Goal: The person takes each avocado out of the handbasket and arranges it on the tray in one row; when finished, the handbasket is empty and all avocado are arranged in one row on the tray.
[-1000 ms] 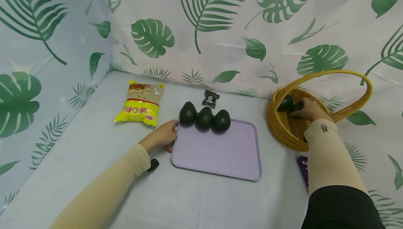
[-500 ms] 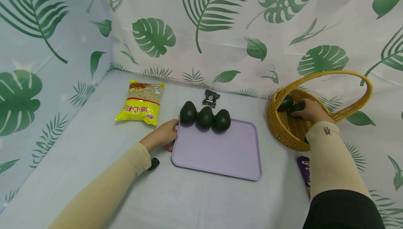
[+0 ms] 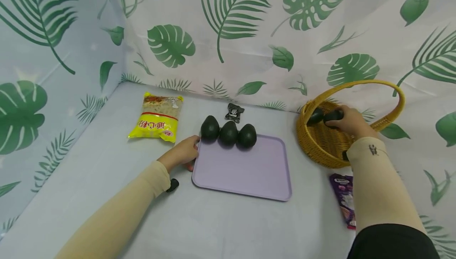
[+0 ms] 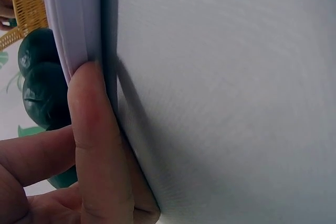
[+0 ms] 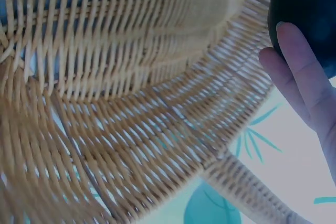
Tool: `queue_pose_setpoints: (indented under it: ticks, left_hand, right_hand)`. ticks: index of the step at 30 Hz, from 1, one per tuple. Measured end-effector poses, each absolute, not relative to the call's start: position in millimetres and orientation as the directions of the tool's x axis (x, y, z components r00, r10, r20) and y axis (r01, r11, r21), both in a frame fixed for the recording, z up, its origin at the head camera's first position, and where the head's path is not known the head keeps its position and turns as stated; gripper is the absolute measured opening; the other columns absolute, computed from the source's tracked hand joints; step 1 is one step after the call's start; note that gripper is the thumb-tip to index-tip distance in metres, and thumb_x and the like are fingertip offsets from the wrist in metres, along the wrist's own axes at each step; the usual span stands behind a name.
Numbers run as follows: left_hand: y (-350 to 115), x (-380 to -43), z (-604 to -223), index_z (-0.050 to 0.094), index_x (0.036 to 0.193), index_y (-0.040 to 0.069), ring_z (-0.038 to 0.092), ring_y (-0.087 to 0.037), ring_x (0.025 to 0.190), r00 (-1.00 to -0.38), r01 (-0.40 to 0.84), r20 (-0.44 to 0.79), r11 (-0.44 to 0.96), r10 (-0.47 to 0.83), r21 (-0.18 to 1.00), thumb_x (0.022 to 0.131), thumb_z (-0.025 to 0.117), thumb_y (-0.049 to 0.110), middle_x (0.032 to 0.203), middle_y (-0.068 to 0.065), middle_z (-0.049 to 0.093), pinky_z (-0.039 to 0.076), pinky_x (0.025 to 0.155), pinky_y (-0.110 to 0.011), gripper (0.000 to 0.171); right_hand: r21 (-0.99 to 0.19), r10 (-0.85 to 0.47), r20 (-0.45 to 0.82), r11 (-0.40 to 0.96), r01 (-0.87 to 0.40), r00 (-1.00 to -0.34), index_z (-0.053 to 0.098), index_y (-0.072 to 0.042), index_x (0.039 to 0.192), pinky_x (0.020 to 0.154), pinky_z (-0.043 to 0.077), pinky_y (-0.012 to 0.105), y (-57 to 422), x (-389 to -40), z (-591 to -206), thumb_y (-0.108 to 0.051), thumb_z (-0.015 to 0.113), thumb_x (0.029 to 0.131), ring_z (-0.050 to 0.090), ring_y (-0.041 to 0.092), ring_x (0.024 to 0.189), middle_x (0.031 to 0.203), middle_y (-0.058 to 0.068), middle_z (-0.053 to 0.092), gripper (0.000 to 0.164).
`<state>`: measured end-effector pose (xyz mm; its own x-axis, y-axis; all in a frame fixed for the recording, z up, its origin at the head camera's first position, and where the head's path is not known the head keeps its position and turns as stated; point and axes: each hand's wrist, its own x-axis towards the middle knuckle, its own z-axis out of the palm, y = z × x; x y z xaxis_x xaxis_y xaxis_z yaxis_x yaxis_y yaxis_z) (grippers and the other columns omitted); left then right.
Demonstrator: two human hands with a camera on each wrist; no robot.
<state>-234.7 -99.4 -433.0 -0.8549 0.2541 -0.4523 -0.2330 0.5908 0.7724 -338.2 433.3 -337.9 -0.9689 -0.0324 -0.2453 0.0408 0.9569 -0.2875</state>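
My right hand (image 3: 350,122) grips a dark green avocado (image 3: 333,116) in the upper part of a wicker basket (image 3: 322,144). Beside it in the basket lies another avocado (image 3: 315,116). The right wrist view shows fingertips (image 5: 294,40) against the held avocado (image 5: 307,11). With my left hand (image 3: 181,152) I hold the left edge of a lilac tray (image 3: 242,172); a finger (image 4: 100,124) presses along its rim in the left wrist view. Three avocados (image 3: 228,134) stand in a row at the tray's far left edge.
A yellow bag of pasta (image 3: 156,117) lies left of the tray. Behind the tray is a small black packet (image 3: 234,112). A purple packet (image 3: 343,197) lies partly under my right forearm. The basket's tall handle (image 3: 395,100) arches to the right, near the leaf-print backdrop.
My right hand has lifted slightly within the basket with the avocado. The head view has shifted a little, showing more of the purple packet. My left hand stays at the tray.
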Motion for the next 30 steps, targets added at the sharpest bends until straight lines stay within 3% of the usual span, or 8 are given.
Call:
queue_pose_setpoints:
  ticks: [13,20,23,30]
  left_hand:
    - [-103,-235,-437,0.032,0.15,-0.002,0.059,-0.021,0.056,-0.863,-0.189,-0.428,0.613,0.27,0.767,0.092,0.045,-0.003,0.103,-0.018,0.05,0.058,0.048,-0.031,0.059]
    - [-102,-233,-438,0.032,0.15,-0.003,0.06,-0.021,0.053,-0.863,-0.188,-0.425,0.608,0.273,0.772,0.094,0.042,-0.002,0.127,-0.025,0.049,0.058,0.048,-0.032,0.057]
    - [-101,-232,-438,0.031,0.15,-0.002,0.06,-0.022,0.055,-0.861,-0.192,-0.429,0.606,0.274,0.772,0.094,0.042,-0.002,0.13,-0.025,0.047,0.059,0.049,-0.033,0.057]
    - [-98,-232,-434,0.029,0.151,-0.002,0.06,-0.024,0.058,-0.856,-0.198,-0.436,0.604,0.277,0.772,0.094,0.044,-0.002,0.127,-0.024,0.048,0.059,0.05,-0.032,0.059]
  right_hand:
    - [-0.328,-0.034,-0.173,0.944,0.025,-0.984,0.018,-0.001,0.156,0.103,0.031,0.076,408,-301,-318,-0.053,0.062,0.091,0.03,0.06,0.129,0.145,0.042,0.024,0.094]
    - [-0.341,-0.107,-0.092,0.937,-0.07,-0.99,0.023,-0.002,0.154,0.104,0.029,0.076,387,-271,-306,-0.05,0.065,0.091,0.027,0.06,0.131,0.149,0.039,0.022,0.09]
    - [-0.355,-0.134,-0.038,0.928,-0.112,-0.99,0.027,-0.003,0.153,0.104,0.03,0.075,375,-258,-303,-0.046,0.067,0.091,0.028,0.059,0.132,0.151,0.037,0.021,0.085]
    - [-0.434,-0.227,0.075,0.869,-0.237,-0.971,0.037,-0.003,0.147,0.097,0.046,0.067,343,-239,-308,-0.03,0.074,0.09,0.043,0.051,0.122,0.145,0.032,0.03,0.073]
